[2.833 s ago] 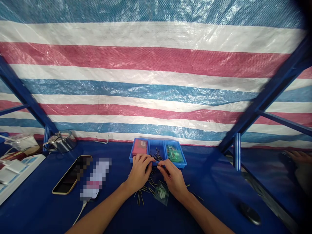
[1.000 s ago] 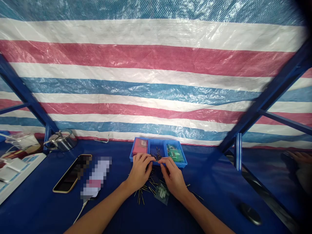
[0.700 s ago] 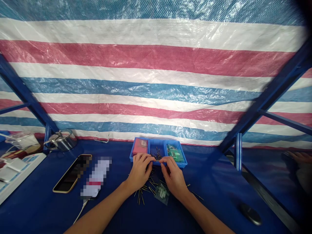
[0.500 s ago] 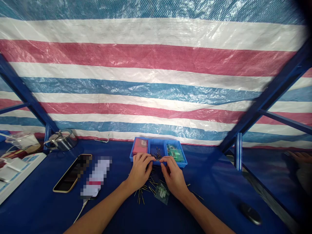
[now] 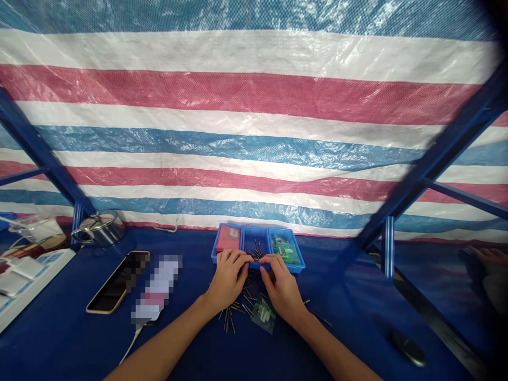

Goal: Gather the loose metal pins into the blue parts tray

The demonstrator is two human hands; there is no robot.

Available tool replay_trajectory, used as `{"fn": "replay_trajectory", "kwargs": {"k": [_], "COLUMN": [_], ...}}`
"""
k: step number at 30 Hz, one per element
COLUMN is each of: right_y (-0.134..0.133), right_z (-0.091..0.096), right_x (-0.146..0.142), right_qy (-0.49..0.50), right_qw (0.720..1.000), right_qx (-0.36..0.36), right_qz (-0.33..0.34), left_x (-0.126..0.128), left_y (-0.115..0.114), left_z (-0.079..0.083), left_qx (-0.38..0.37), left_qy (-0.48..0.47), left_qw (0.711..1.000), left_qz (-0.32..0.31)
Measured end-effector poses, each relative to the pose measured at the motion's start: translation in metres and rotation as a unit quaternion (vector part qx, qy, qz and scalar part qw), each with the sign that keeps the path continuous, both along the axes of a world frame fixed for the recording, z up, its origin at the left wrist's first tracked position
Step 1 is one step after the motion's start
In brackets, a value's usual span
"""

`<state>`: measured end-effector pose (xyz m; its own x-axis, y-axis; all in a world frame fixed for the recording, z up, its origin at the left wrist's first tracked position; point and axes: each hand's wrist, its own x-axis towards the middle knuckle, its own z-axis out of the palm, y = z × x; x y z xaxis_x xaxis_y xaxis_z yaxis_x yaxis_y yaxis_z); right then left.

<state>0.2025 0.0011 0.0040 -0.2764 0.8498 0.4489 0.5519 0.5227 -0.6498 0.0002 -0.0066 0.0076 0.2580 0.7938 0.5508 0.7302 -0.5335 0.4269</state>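
My left hand (image 5: 227, 278) and my right hand (image 5: 282, 288) rest on the blue table, fingertips meeting at the front rim of a blue tray (image 5: 257, 267). Both hands have their fingers curled in a pinch around something small that I cannot make out. The tray has three compartments: red pieces on the left (image 5: 227, 239), thin dark pins in the middle (image 5: 256, 247), green pieces on the right (image 5: 282, 248). Several loose pins (image 5: 234, 312) lie scattered under and between my hands. A small clear bag (image 5: 264, 315) sits by my right wrist.
A phone (image 5: 116, 283) and a blurred white object (image 5: 156, 288) with a cable lie to the left. A metal lidded pot (image 5: 99, 228) stands far left, white items (image 5: 24, 270) at the edge. A dark oval object (image 5: 408, 349) lies right. Another person's hand (image 5: 486, 255) shows beyond the blue frame post (image 5: 387, 246).
My right hand's fingers have shifted slightly left toward my left hand at the tray rim. The rest has stayed in place.
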Motion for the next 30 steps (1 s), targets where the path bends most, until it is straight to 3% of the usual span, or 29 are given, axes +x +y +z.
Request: {"fn": "replay_trajectory", "kwargs": {"k": [11,21,26,30], "right_y": [-0.0004,-0.0006,0.0013,0.0031], "right_z": [0.0004,-0.0004,-0.0025,-0.0087], "right_x": [-0.0005,-0.0003,0.0015,0.0021], "right_qy": [-0.035,-0.013,-0.056,-0.118], "right_qw": [0.998,1.000,0.998,0.991], "right_qx": [-0.040,-0.021,0.017,-0.010], "right_qz": [0.021,-0.001,0.030,0.057], "left_x": [0.0002,0.0003,0.0002,0.0000], "left_y": [-0.0005,-0.0003,0.0003,0.0005], "left_z": [0.0003,-0.0006,-0.0010,-0.0010], "left_qx": [0.002,-0.001,-0.001,-0.005], "left_qy": [0.004,0.005,0.004,-0.001], "left_qw": [1.000,1.000,1.000,1.000], "left_qz": [0.005,0.007,0.005,0.001]}}
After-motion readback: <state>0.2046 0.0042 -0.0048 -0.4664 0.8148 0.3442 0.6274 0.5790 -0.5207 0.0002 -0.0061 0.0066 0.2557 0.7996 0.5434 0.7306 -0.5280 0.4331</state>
